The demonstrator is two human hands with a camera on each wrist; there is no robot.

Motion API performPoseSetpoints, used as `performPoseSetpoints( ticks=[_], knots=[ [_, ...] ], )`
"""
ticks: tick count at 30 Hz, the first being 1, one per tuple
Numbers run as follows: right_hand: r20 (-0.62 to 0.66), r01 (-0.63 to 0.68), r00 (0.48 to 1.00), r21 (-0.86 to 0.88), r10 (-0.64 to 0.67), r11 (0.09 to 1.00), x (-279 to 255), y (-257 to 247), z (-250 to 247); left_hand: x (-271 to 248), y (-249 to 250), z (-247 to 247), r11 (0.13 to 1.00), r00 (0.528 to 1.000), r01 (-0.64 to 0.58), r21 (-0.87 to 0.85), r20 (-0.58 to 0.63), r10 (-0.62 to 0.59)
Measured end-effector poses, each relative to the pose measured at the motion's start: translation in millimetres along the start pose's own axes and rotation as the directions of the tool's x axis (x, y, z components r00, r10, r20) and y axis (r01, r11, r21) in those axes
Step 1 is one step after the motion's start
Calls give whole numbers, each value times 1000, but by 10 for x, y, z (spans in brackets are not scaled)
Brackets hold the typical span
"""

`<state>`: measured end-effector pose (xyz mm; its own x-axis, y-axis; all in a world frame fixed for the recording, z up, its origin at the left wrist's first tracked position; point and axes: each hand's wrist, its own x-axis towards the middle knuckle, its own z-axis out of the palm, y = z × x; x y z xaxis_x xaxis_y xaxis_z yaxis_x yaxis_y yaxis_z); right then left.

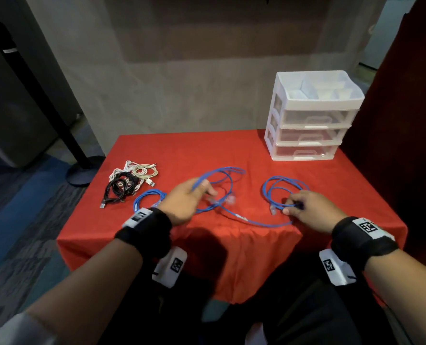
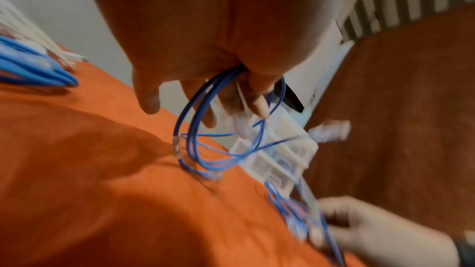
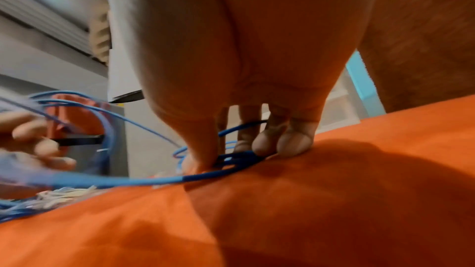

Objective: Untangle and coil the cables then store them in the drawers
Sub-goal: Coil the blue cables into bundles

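My left hand [image 1: 185, 204] grips loops of the thin blue network cable [image 1: 254, 222], lifted over the red-clothed tabletop [image 1: 344, 185]. My right hand [image 1: 309, 207] pinches its other coil against the cloth. The white plastic three-drawer unit [image 1: 309, 120] stands at the far right, its drawers closed.

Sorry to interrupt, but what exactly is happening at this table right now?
A person is sorting blue cables on a red tablecloth. Their left hand holds loops of one blue cable, while the right hand pinches another blue coil against the table. A coiled blue cable and a bundle of black and white cables wait at the left. The white drawer unit is shut.
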<state>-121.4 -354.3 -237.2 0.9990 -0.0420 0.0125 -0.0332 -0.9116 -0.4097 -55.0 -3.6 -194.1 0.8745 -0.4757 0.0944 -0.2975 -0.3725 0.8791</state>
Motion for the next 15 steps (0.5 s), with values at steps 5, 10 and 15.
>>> performPoseSetpoints(
  ticks=[5, 10, 15],
  knots=[
    [-126, -262, 960, -105, 248, 959, 26, 288, -213, -4, 88, -577, 937, 945, -63, -343, -322, -54],
    [-202, -402, 895, 18, 397, 916, 116, 407, -363, -50, 324, -667, 923, 928, -139, -358, -372, -4],
    [-347, -267, 893, 105, 287, 958, 102, 102, -312, -120, 521, -518, 911, 943, -162, -380, -331, 30]
  ],
)
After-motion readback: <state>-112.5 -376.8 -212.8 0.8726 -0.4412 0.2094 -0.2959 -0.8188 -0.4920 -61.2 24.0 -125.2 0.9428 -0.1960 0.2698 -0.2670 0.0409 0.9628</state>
